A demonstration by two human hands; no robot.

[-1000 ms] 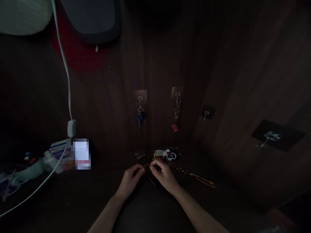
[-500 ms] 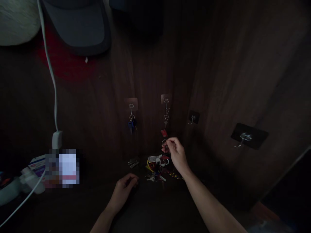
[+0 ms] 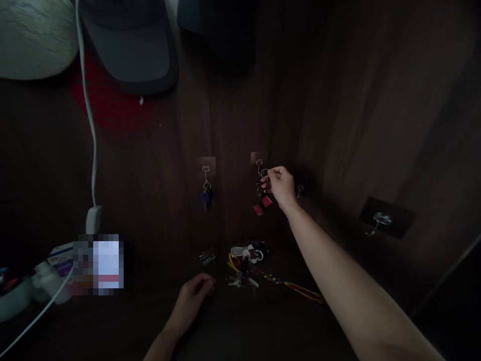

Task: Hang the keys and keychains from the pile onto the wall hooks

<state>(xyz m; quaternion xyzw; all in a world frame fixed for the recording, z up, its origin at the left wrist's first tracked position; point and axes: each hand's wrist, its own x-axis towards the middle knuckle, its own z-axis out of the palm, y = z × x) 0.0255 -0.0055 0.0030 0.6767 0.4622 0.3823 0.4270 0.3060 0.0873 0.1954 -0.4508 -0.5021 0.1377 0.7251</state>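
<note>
In the head view, my right hand (image 3: pixel 282 187) pinches a key ring (image 3: pixel 264 173) right beside a metal wall hook (image 3: pixel 259 163). A red tag (image 3: pixel 266 201) dangles below my fingers. Another red tag (image 3: pixel 258 210) hangs from the keys on that hook, close against the first. Whether the held ring touches the hook, I cannot tell. My left hand (image 3: pixel 192 297) rests on the dark surface with curled fingers and nothing visible in them. Just beyond it lie a few loose keys (image 3: pixel 208 257) and a tangled pile of keys (image 3: pixel 246 253) with a yellow strap.
Blue-headed keys (image 3: pixel 206 197) hang from the left hook. Two more hooks, one large (image 3: pixel 382 218), are on the right wall. A colourful cord (image 3: pixel 302 291) trails right of the pile. Caps (image 3: pixel 139 55) hang above, and a white cable (image 3: pixel 90 130) runs down the left.
My right hand has lifted the key ring with its red tag from just above the pile to the hook. My left hand has barely moved.
</note>
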